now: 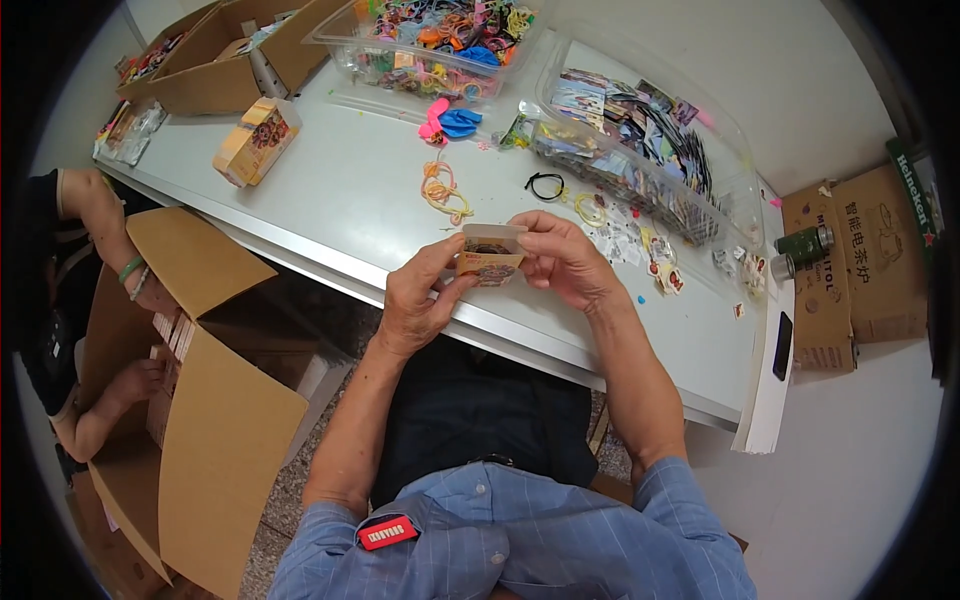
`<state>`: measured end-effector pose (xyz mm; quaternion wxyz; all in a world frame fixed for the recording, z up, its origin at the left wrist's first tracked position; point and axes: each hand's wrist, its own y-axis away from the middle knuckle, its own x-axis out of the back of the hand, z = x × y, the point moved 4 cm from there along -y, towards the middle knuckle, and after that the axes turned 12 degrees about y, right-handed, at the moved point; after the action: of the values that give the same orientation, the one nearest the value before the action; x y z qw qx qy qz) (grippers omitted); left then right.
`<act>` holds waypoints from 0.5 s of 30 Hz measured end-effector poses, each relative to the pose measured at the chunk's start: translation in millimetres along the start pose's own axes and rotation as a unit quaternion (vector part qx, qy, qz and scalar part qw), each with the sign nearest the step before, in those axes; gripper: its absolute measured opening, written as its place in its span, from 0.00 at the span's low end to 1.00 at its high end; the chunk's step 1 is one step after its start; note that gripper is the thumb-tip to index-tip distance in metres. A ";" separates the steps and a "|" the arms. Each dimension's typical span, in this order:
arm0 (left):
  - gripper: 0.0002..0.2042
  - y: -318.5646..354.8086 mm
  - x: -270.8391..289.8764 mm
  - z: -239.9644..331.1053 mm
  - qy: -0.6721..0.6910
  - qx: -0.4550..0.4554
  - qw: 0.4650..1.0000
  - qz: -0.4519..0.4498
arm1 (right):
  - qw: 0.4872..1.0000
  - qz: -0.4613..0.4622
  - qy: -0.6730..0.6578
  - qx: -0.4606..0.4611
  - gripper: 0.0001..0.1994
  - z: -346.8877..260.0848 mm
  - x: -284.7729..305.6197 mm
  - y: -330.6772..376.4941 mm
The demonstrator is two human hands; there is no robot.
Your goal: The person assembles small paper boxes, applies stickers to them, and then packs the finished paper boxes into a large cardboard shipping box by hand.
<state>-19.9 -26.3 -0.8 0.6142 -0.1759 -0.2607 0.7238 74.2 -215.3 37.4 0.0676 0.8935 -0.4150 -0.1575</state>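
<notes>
Both hands are raised just above the near edge of the pale grey table [330, 200], holding one small printed card box [490, 255] between them. Left hand [418, 300]: fingers curled, thumb and fingertips pinching the box's left side and lower corner. Right hand [562, 262]: closed on the box's right side, fingers wrapped over its top edge, thumb towards the front. The box is upright, its pale top flap slightly lifted; its printed face is yellow and red, with detail too small to read. It touches nothing but the two hands. On the table beyond the hands lie a loop of yellow-orange elastic bands [443, 190], a black hair tie [545, 185], and a pink and blue item [450, 120], all well apart from the box. A clear plastic tub [430, 45] of mixed coloured hair ties sits at the far edge; a second clear tub [640, 140] of small printed packets stands to its right. Small packets [625, 235] lie loose just right of the right hand. A yellow printed carton [257, 140] lies on the table's left part. A large open cardboard box [215, 400] stands on the floor to the left, where another person's hand [135, 380] reaches into it. A black phone [782, 345] lies at the right table end.
</notes>
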 end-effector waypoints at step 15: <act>0.18 -19.4 -0.7 2.8 0.144 0.149 0.977 -0.048 | 0.988 0.083 0.103 0.075 0.11 -2.1 1.7 6.4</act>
<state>-5.9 -25.3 12.9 0.6989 -0.1717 -0.0674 0.6911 71.4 -220.7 40.7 0.0555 0.8698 -0.4896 -0.0270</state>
